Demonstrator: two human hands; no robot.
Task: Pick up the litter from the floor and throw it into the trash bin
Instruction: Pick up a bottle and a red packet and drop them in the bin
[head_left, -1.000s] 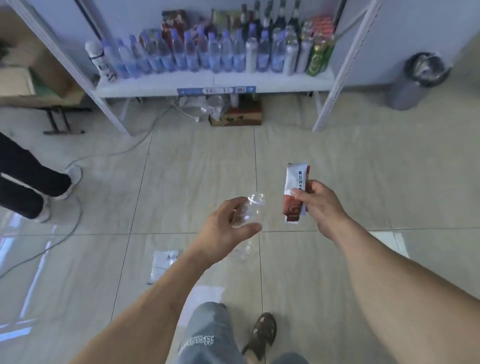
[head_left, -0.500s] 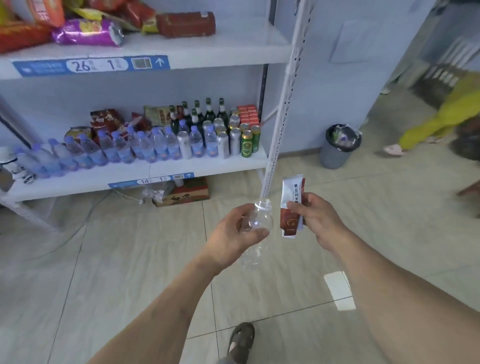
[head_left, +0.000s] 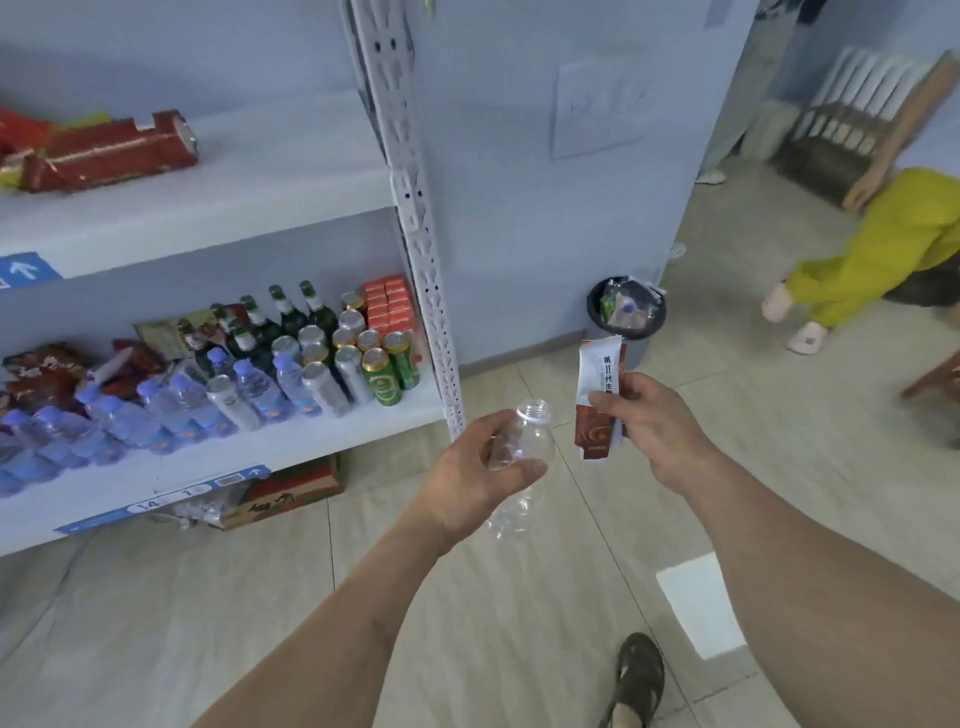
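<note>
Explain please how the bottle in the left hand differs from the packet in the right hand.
The bottle is clear and rounded; the packet is flat, opaque, white above and red-brown below. The bottle's open mouth has no cap; the packet carries printed characters. The left hand wraps round the bottle; the right hand pinches the packet. Both are held upright above the floor.

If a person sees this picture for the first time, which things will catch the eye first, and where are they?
In the centre, the left hand grips a clear empty bottle with no cap, and the right hand pinches a red and white wrapper beside it. Behind them, against the wall, stands a dark trash bin that already holds litter. On the left, a white shelf carries rows of water bottles, cans and dark glass bottles.
</note>
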